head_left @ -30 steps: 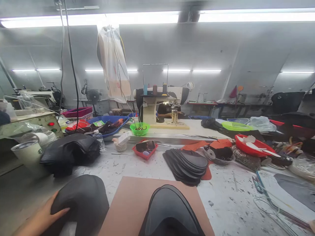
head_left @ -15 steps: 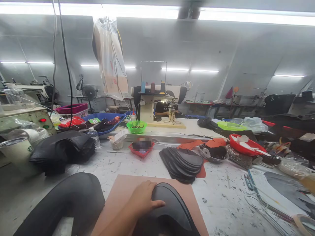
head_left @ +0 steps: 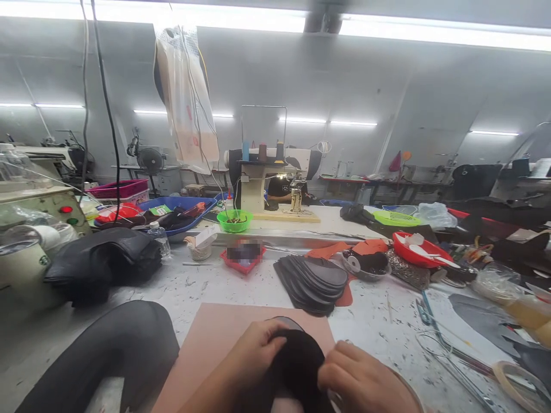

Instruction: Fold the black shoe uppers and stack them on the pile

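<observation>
Over a pink board (head_left: 210, 327) at the bottom centre, my left hand (head_left: 260, 350) pinches the upper left edge of a black curved piece (head_left: 299, 358). The fingers of my right hand (head_left: 361, 373) are curled closed at the right edge of that same piece. A grey edge of another piece (head_left: 289, 322) shows just behind it. To the left lies a large black curved piece (head_left: 142, 327). Beyond the board sits a fanned stack of black pieces (head_left: 314, 281).
Farther back stand a red basket (head_left: 243, 267), a green bowl (head_left: 235, 222) and a sewing machine (head_left: 253, 192). A black pile (head_left: 103, 258) lies at left. A red tray (head_left: 402, 246), a tape roll (head_left: 512, 381) and a blue-handled tool (head_left: 424, 312) are at right.
My right hand has come into view at the right edge of the black piece. My left hand, earlier resting on a dark piece, now pinches a raised edge. The view has shifted slightly.
</observation>
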`<act>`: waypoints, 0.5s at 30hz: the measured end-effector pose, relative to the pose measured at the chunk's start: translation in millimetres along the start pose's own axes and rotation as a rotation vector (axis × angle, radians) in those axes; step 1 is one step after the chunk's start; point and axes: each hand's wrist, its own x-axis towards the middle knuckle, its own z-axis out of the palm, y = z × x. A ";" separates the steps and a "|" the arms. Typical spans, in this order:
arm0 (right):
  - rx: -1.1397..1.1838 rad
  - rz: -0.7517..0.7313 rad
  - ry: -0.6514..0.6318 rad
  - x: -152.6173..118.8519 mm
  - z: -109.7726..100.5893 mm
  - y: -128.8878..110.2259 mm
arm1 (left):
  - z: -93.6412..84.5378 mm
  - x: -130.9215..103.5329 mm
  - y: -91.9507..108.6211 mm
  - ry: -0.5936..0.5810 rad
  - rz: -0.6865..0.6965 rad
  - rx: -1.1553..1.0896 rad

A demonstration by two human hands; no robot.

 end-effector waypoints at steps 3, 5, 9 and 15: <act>-0.008 0.026 0.222 34.1 9.7 0.6 | 4.2 -19.4 25.4 -0.065 0.165 -0.061; -0.016 0.091 0.273 42.3 14.8 -2.1 | 6.7 -27.5 32.6 -0.052 0.202 0.071; -0.065 0.150 0.325 36.2 17.4 -11.3 | 10.2 -30.3 27.7 -0.070 0.201 0.229; -0.191 -0.059 0.409 23.1 22.3 -24.9 | 15.5 -21.8 11.0 0.081 -0.133 -0.394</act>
